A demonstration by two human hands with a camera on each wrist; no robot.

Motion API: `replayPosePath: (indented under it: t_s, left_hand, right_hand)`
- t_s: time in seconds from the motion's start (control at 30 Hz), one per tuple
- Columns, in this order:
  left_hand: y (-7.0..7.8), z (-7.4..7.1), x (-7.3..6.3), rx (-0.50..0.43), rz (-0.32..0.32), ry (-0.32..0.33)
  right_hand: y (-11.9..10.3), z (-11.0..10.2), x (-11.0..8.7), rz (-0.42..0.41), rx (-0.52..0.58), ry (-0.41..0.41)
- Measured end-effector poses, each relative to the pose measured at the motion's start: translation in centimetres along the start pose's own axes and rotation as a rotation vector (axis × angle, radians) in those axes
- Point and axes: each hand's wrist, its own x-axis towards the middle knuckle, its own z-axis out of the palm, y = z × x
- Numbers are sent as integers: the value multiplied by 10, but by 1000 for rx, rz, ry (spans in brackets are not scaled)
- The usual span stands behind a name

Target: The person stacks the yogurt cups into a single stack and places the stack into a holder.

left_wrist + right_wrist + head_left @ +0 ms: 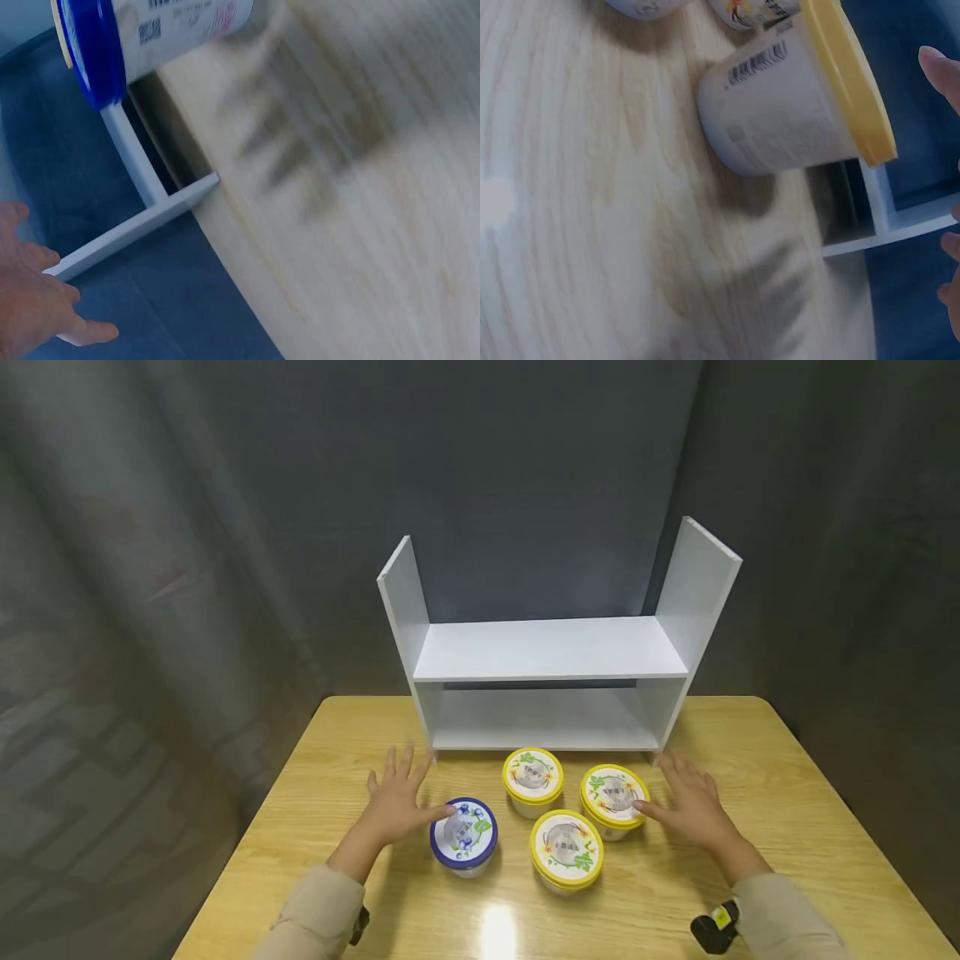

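Note:
My left hand (395, 802) is spread out above the table's left half, its thumb over the rim of a blue-lidded tub (464, 833). On the other side, my right hand (692, 803) reaches forward with straight fingers, its thumb overlapping the edge of a yellow-lidded tub (615, 795) in the head view. Both hands hold nothing. Two more yellow-lidded tubs stand between them, one at the back (533, 775) and one nearer (567, 850). In the right wrist view, a yellow-lidded tub (780, 105) shows a barcode on its white side.
A white two-tier shelf (551, 647) with tall side panels stands at the back of the wooden table (360, 735), just behind the tubs. Dark grey curtains (540, 485) hang behind and at both sides. Light glares off the table's front.

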Motion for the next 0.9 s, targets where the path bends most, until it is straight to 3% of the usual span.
replayPosePath:
  t_s: [0.13,0.47,0.77,0.9]
  left_hand:
    - [4,8,-5,-62,12,-54]
    - [4,28,-15,-218,97,-107]
    - [4,37,-23,-324,153,-152]
    - [2,44,-25,-344,164,-148]
  right_hand:
    - [-1,11,0,23,60,-18]
    - [0,39,-4,89,280,-53]
    - [-1,48,-9,174,355,-61]
    - [0,53,-11,203,463,-50]
